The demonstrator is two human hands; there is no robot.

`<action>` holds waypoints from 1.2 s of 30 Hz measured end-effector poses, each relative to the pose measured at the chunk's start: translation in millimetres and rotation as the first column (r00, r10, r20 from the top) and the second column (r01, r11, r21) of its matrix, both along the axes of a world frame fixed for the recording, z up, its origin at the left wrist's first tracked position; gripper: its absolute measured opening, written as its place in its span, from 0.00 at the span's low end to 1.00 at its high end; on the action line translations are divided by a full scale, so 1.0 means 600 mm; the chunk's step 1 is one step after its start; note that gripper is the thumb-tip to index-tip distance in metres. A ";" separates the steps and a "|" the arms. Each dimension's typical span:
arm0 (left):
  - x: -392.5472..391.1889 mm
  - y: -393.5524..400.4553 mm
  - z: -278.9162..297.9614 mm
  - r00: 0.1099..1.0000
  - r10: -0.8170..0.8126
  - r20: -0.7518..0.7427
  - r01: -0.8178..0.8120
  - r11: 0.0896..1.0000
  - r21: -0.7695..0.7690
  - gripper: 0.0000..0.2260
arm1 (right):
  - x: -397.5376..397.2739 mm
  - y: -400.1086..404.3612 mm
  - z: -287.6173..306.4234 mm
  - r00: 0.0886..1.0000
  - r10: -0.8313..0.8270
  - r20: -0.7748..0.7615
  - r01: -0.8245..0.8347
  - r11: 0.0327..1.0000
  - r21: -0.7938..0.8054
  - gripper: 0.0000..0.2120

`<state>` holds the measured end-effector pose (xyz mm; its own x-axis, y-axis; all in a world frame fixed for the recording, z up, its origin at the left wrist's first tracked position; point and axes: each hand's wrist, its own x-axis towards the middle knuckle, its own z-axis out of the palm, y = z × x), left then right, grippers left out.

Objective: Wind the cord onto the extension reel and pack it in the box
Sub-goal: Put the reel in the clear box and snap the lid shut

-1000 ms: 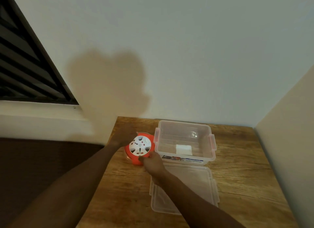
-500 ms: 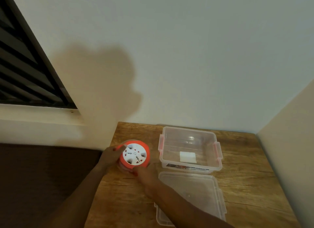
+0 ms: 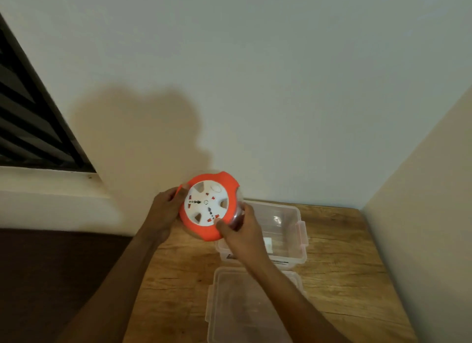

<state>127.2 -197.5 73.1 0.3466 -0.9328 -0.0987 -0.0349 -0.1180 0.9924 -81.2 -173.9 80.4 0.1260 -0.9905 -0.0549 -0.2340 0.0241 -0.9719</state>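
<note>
1. the wooden table (image 3: 339,281) carries everything: the clear box (image 3: 286,215) sits open near the wall and its lid (image 3: 229,304) lies flat on the near side of it, so the way in from above looks free

2. the box is the target; a small white piece (image 3: 268,244) lies on its floor, so i would lower the reel flat and let it settle beside or on that piece instead of dropping it

3. the extension reel (image 3: 208,206) is held up off the table, above the box's left edge, white socket face tilted toward the camera; no loose cord shows, so winding looks done, though the far side is hidden

4. the left hand (image 3: 163,212) grips the reel's orange rim on its left side, fingers curled round the edge; keep this hold firm, as it steadies the tilt

5. the right hand (image 3: 242,235) grips the lower right rim, thumb on the orange edge and fingers wrapped behind; something dark sits by these fingers, perhaps the plug or cord, i cannot tell which

6. to do the step well, level the reel first, carry it right until it is centred over the opening, then lower with both hands and slip the fingers out along the walls, keeping any plug end tucked in so the lid can shut later
</note>
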 end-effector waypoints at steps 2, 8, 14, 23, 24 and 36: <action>-0.053 -0.024 0.004 0.998 -0.056 -0.008 0.056 0.998 -0.015 0.12 | -0.057 -0.027 0.006 0.995 -0.053 -0.089 0.052 0.999 -0.018 0.25; -0.212 -0.068 -0.021 0.976 -0.217 -0.036 0.219 0.969 0.117 0.11 | -0.205 -0.077 -0.007 0.941 -0.171 -0.292 0.195 0.979 0.057 0.25; -0.280 -0.079 -0.049 0.975 -0.207 -0.085 0.221 0.947 0.233 0.13 | -0.254 -0.087 -0.034 0.876 -0.092 -0.474 0.136 0.989 0.059 0.33; -0.266 -0.051 -0.071 0.940 -0.261 -0.222 0.311 0.920 0.237 0.15 | -0.248 -0.125 -0.056 0.506 0.084 -0.859 -0.028 0.996 0.080 0.27; -0.265 -0.047 -0.074 0.933 -0.257 -0.252 0.321 0.910 0.262 0.15 | -0.246 -0.128 -0.061 0.488 0.105 -0.867 -0.037 0.994 0.099 0.27; -0.264 -0.053 -0.102 0.918 -0.211 -0.336 0.364 0.784 0.503 0.15 | -0.242 -0.146 -0.134 0.444 0.169 -0.880 -0.039 0.985 0.169 0.30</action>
